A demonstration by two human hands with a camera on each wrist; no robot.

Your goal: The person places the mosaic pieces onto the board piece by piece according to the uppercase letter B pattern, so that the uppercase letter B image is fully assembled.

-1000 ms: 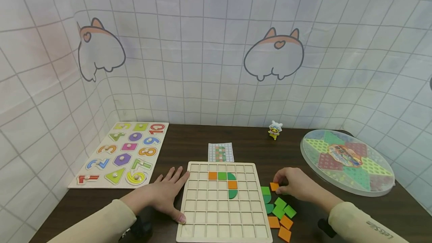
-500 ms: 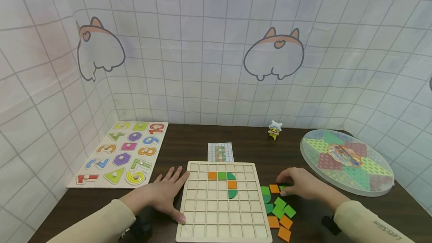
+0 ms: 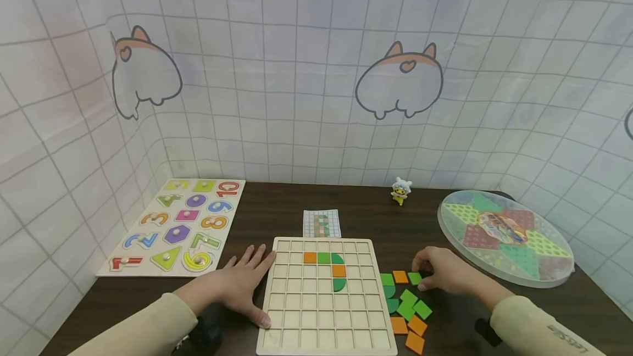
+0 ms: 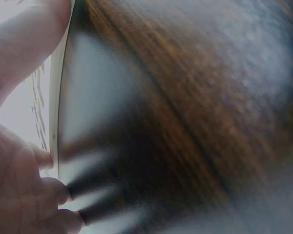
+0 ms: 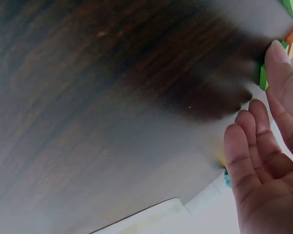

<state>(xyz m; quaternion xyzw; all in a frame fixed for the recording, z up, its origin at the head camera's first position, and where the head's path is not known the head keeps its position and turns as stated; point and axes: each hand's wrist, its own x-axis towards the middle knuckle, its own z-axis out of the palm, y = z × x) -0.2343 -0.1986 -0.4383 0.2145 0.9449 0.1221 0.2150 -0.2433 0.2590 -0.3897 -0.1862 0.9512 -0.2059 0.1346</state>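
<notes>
A pale wooden grid board (image 3: 326, 313) lies on the table, with orange, green and dark green tiles set in its upper cells. My left hand (image 3: 236, 287) rests spread along its left edge, thumb and fingertips touching the rim. To the right of the board, my right hand (image 3: 447, 271) pinches a green square tile (image 3: 414, 278) at its edges between thumb and forefinger. In the right wrist view, the thumb partly hides this green tile (image 5: 263, 77). An orange square tile (image 3: 400, 277) lies just left of it. Several loose green tiles (image 3: 422, 310) and orange tiles (image 3: 415, 343) lie nearer me.
A small pattern card (image 3: 321, 224) lies behind the board. At the left is a number-and-shape puzzle (image 3: 185, 229). A round Chinese checkers case (image 3: 504, 240) stands at the right, with a small figurine (image 3: 401, 191) at the back. A grid-patterned cloth (image 3: 296, 98) surrounds the table.
My right hand has moved slightly right, off the orange tile and onto the green tile beside it. The orange tile now lies in a row with the green ones. My left hand stays put.
</notes>
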